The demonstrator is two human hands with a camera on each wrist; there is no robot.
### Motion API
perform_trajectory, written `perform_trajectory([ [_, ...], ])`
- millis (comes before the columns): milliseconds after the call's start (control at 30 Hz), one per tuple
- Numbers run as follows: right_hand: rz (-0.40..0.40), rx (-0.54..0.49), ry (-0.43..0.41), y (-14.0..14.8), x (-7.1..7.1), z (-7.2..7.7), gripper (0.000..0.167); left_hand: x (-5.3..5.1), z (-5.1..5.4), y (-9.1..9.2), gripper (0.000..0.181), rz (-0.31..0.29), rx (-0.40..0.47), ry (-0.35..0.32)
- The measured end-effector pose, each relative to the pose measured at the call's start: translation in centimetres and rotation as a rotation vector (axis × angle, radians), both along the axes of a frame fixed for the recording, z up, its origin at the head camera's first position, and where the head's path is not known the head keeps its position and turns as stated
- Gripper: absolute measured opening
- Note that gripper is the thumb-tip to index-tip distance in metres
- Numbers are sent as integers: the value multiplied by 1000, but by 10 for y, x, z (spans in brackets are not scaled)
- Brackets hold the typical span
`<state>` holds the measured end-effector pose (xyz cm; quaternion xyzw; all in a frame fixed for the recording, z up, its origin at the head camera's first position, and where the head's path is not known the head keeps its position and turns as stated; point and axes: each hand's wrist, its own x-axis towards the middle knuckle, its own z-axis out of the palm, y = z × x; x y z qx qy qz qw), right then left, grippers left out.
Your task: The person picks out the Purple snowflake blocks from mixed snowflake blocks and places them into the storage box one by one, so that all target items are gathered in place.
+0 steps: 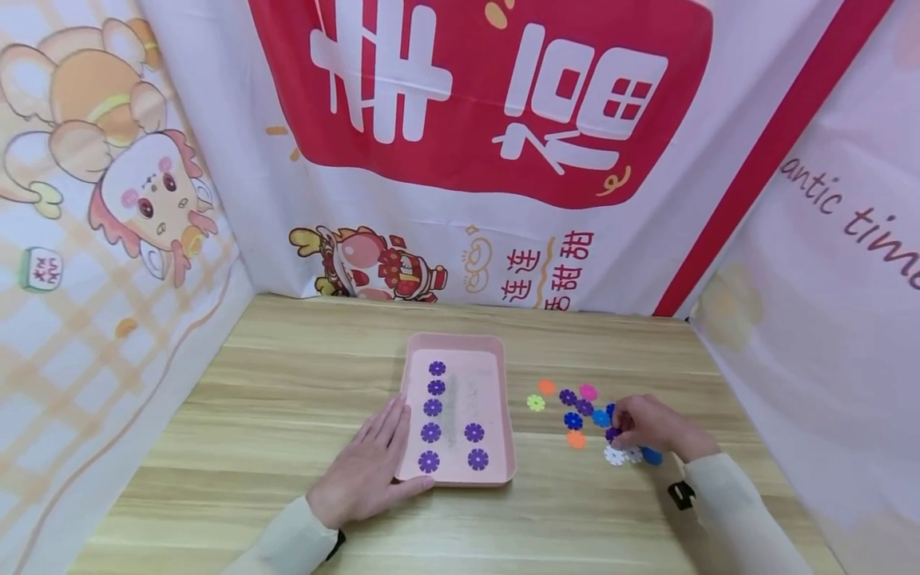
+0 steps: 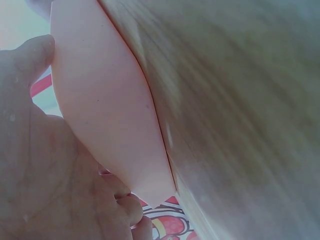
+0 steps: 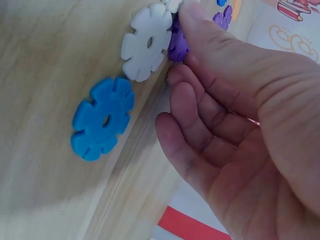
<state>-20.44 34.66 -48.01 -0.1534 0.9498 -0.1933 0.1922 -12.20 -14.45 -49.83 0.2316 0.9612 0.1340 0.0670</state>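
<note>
My left hand (image 1: 365,471) rests with straight fingers along the left side of a pink tray (image 1: 460,342), its thumb touching the near edge. The left wrist view shows the pink wall (image 2: 110,110) beside that palm. Inside the tray, several purple snowflake discs (image 1: 433,407) form a left column, and two more (image 1: 474,433) stand at the near right. Over the loose pieces, my right hand (image 1: 650,423) pinches a purple snowflake disc (image 3: 178,44) between thumb and fingers; the fingertips partly hide it. A white snowflake disc (image 3: 146,42) and a blue one (image 3: 103,119) lie close by.
Right of the tray are scattered loose discs: orange (image 1: 547,387), light green (image 1: 536,403), pink (image 1: 588,392), dark blue (image 1: 573,421) and further purple ones (image 1: 568,397). The wooden table (image 1: 323,351) meets printed cloth hangings (image 1: 467,160) at the back and both sides.
</note>
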Motion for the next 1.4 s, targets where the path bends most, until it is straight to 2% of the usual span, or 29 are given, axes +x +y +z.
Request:
perform_trajectory([
  [333,-20,0,-30,1,-5,-4,26,-2,2,1,112,-1,-11,-20],
  [400,-29,0,-35,1,-5,-4,25,-2,3,0,112,-4,-14,-20],
  [567,7,-12,-23,1,-4,0,18,-3,4,1,111,0,-16,-4],
  [733,94,-34,3,3,-3,9,12,-4,5,2,112,0,-11,-1],
  [967,197,-59,42,-6,-6,23,17,-2,3,2,112,-8,-19,1],
  [1133,266,-46,71,-26,-16,39,22,-1,3,2,112,-9,-14,-11],
  [1400,284,41,40,-73,-39,60,17,-1,3,0,112,-4,-19,-1],
])
